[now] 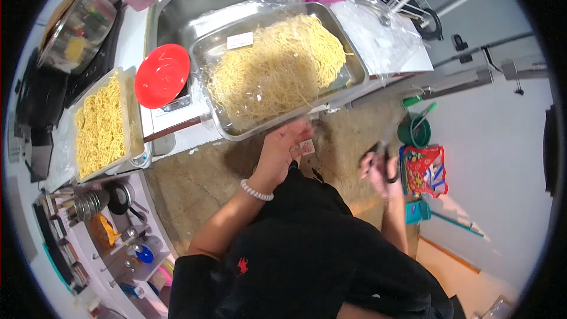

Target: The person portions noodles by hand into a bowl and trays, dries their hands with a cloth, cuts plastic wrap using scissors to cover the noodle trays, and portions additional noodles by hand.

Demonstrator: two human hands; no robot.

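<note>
A metal tray [232, 134] rests across the sink's edge with yellow noodles [328, 53] in it. Clear plastic with a white label [240, 40] covers part of the noodles. My left hand [286, 145], with a white beaded band at the wrist, is just below the tray's near edge; its fingers are loosely bent and apart, and nothing shows in them. Off to the right, away from the tray, my right hand [378, 171] is closed on black-handled scissors [387, 156], blurred by motion, the blades pointing up.
A red plate [162, 75] sits on a small scale [177, 104] left of the tray. Beside it stands a plastic container [134, 112] of noodles. Crumpled clear plastic [384, 35] lies on the right counter. A green bucket [413, 133] and a red patterned bag [424, 171] stand on the floor.
</note>
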